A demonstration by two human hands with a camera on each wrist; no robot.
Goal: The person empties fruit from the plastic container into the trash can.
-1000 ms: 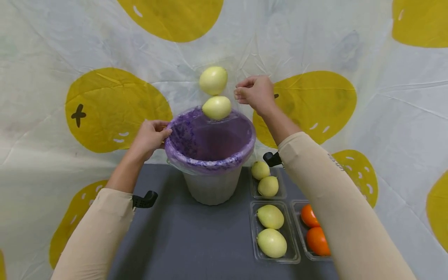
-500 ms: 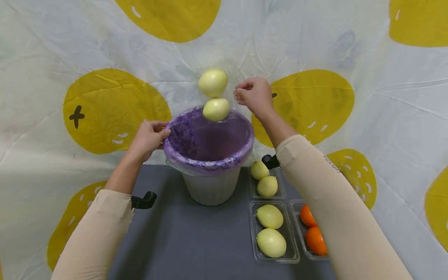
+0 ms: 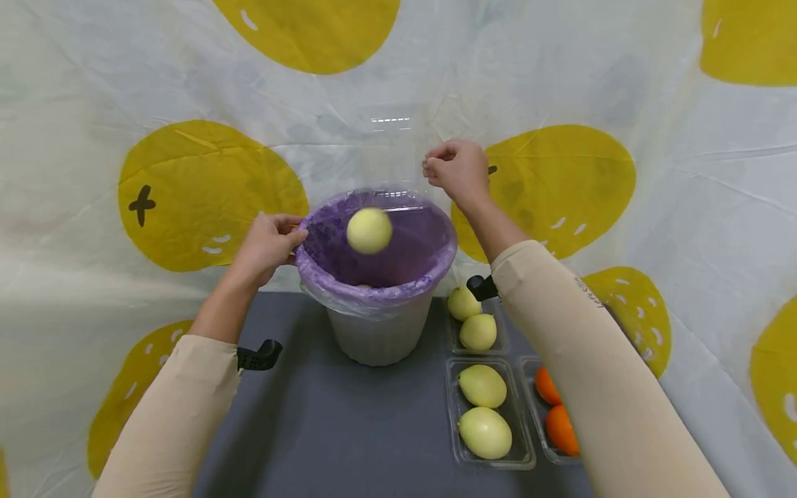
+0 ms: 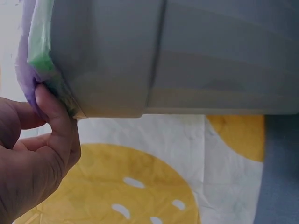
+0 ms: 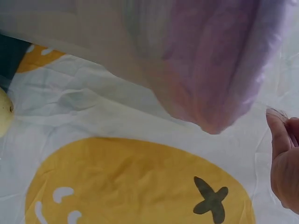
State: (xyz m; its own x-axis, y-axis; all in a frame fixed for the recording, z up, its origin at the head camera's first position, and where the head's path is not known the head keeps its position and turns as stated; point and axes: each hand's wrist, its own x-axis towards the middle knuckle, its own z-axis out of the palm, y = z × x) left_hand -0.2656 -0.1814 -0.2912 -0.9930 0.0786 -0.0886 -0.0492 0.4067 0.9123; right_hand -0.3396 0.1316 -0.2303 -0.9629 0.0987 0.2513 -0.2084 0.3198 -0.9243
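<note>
My left hand (image 3: pixel 268 245) pinches the left rim of a light grey bin (image 3: pixel 376 339) lined with a purple plastic bag (image 3: pixel 405 290). The left wrist view shows its thumb and fingers at the bag's folded edge (image 4: pixel 35 93). Above the bin's far side, my right hand (image 3: pixel 461 169) pinches the edge of a clear plastic tray (image 3: pixel 401 207), tipped up steeply with no fruit in it. One pale yellow-green round fruit (image 3: pixel 369 231) is in mid-air over the bin's mouth, slightly blurred. A pale sliver shows deep inside the bin, mostly hidden by the front rim.
Right of the bin on the dark grey table (image 3: pixel 349 429) stand two clear trays of pale fruit, a far one (image 3: pixel 478 332) and a near one (image 3: pixel 486 432). Another tray with orange fruits (image 3: pixel 563 429) is partly behind my right forearm. A patterned cloth (image 3: pixel 548 69) hangs behind.
Two pale fruits sat in the tilted tray before; both have left it, one now dropping over the bin. The hands have barely moved.
</note>
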